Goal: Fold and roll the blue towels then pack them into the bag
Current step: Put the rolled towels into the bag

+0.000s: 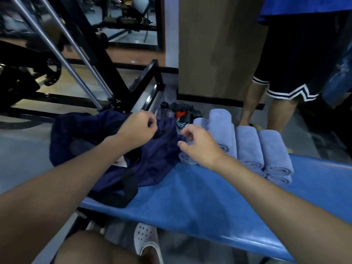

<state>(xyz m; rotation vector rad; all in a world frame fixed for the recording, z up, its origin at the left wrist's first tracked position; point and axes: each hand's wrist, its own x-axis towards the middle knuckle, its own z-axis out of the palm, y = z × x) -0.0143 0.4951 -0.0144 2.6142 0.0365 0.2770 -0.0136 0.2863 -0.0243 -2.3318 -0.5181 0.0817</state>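
At 9 o'clock, a navy bag (91, 134) slumped on the left end of a blue bench (209, 202). Just above centre, left hand (137, 128) pinching a fold of the bag's upper edge between thumb and curled fingers. At 3 o'clock from it, right hand (200, 147), fingers loosely curled, nothing visibly grasped, hovering over the nearest of the rolled blue towels (247, 145). Towels stacked in two layers on the bench, just beside the bag. At 1 o'clock, another person's legs (282, 73). At 6 o'clock, a white shoe (146, 239).
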